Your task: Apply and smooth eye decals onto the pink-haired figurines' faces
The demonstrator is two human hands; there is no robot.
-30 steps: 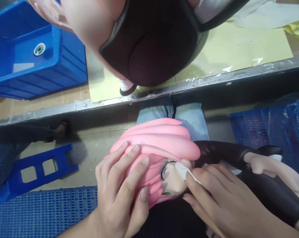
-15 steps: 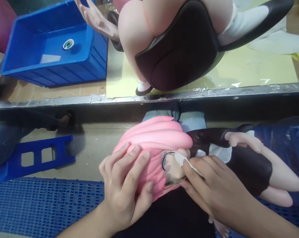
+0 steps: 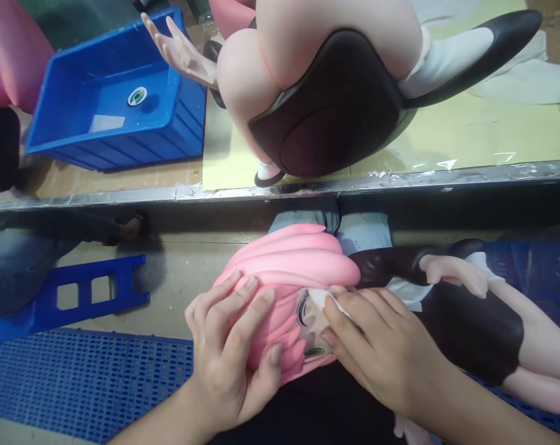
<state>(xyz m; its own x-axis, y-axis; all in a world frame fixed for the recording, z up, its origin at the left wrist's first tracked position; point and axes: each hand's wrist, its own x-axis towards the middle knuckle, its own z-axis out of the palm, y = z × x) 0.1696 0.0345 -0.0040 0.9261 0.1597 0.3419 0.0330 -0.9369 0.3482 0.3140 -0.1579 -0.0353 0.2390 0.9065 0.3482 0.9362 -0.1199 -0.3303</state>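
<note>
A large figure (image 3: 470,334) with pink hair and a dark dress lies across my lap, its head to the left and its legs to the right. My left hand (image 3: 236,346) grips the pink hair (image 3: 284,262), its fingers curved over the head and the thumb nearer me. Pinched in my right hand (image 3: 377,346) is a folded white cloth (image 3: 321,301), pressed against the face close to an eye (image 3: 303,309). My right fingers cover the lower part of the face.
On the workbench a second figure (image 3: 345,105) sits on yellow sheeting (image 3: 484,136). Left of it stands a blue bin (image 3: 136,142) holding a round-labelled item and a white slip. A blue stool (image 3: 94,290) and blue slatted matting (image 3: 76,377) are on the floor. Another person's leg shows at left.
My right hand has shifted slightly left with the cloth, nearer the eye. My left hand keeps its place on the hair. The view has tilted a little, so the bench sits lower.
</note>
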